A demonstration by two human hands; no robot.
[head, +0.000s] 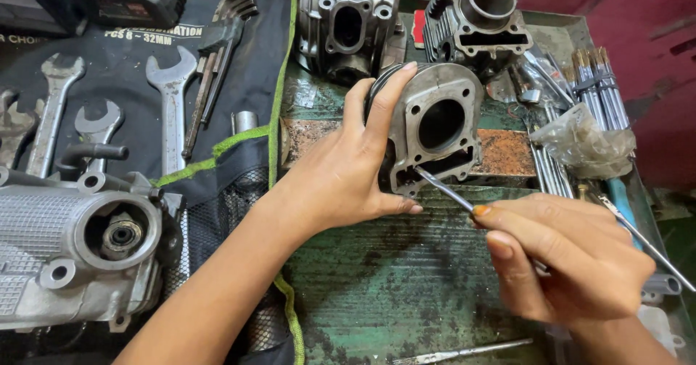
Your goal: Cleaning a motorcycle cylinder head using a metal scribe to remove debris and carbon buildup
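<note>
centrally, on a worn green bench (pixel 377 292), the left hand (pixel 348 169) wraps a finned cylinder (pixel 431 129), fingers curled over its rim, tilting the bore toward the viewer to steady it. the right hand (pixel 565 256) pinches a thin metal pick (pixel 442 189), its tip at the cylinder's lower edge. spanners (pixel 170 97) lie on a dark cloth at left.

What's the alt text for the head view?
The left hand steadies a grey engine cylinder upright on a worn green bench, while the right hand holds a thin metal rod with its tip at the cylinder's lower face. Two more cylinders stand behind; spanners lie on a dark tool roll at left.
</note>
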